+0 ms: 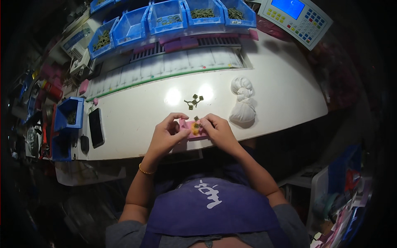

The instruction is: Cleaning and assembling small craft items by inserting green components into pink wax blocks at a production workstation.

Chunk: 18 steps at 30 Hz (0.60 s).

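Observation:
Close to the table's near edge lies a small pink block [197,137] with a yellowish patch on top. My left hand [165,134] curls its thumb and forefinger around the block's left end. Over its right side, my right hand [218,130] pinches a small dark green flower-shaped piece [197,119] between thumb and fingertips. Part of that piece is hidden by the fingers. Just beyond the block, several similar green pieces [194,101] lie loose on the white table [285,82].
A knotted white cloth bundle [243,105] sits to the right. On the left are a phone [96,128] and a blue bin [68,112]. Blue bins [165,18] of green pieces line the back, behind a pale green-edged panel [165,64]. A keypad device [296,18] stands far right.

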### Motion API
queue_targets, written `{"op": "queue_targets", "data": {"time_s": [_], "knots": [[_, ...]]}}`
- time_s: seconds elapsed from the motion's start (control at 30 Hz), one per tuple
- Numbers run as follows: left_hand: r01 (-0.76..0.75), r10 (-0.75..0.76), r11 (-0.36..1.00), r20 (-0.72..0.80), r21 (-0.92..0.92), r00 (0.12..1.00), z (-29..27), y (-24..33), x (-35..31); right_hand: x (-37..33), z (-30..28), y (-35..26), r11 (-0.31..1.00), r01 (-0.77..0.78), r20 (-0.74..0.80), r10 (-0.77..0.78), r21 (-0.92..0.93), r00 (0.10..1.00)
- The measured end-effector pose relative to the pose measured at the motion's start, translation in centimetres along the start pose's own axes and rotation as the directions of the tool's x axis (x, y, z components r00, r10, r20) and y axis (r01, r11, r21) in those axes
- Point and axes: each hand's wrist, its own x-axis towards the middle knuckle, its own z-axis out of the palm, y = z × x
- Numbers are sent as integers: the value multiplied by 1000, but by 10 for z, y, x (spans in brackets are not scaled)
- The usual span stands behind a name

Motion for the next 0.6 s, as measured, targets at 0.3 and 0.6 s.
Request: {"op": "queue_targets", "data": {"time_s": [0.3, 0.6], "knots": [[-294, 376, 775, -34, 559, 926, 23, -9, -8, 3, 11, -16, 965, 68, -143, -107, -254, 984], [-31, -5, 933, 99, 359, 995, -12, -2, -14, -31, 10, -4, 887, -32, 355, -151, 461, 923]]}}
